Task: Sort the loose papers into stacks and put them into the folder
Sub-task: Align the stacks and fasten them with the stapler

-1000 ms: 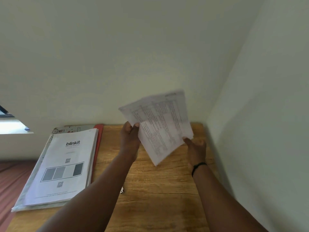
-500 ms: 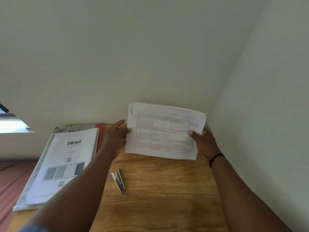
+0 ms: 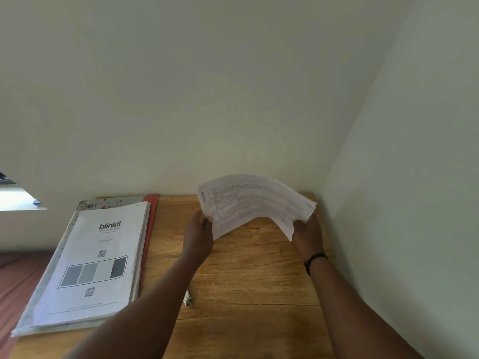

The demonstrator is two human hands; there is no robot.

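I hold a thin bundle of printed papers (image 3: 252, 200) above the far right part of the wooden table (image 3: 246, 294). My left hand (image 3: 198, 237) grips its left edge and my right hand (image 3: 307, 235) grips its right edge. The bundle arches upward in the middle between the two hands. On the left of the table lies a stack of white sheets topped by a "blinkit" page (image 3: 96, 263). Under that stack sits a folder; a red strip (image 3: 150, 229) shows along the stack's right side and a pale patterned cover (image 3: 111, 202) at its far end.
A small metal clip or stapler (image 3: 187, 299) lies on the table, partly hidden by my left forearm. Walls close in behind the table and on its right. A reddish-brown surface (image 3: 15, 278) lies beyond the table's left edge.
The bundle went from tilted to flat and wide, and now it bows upward between my hands. Both hands have come lower and closer to the table.
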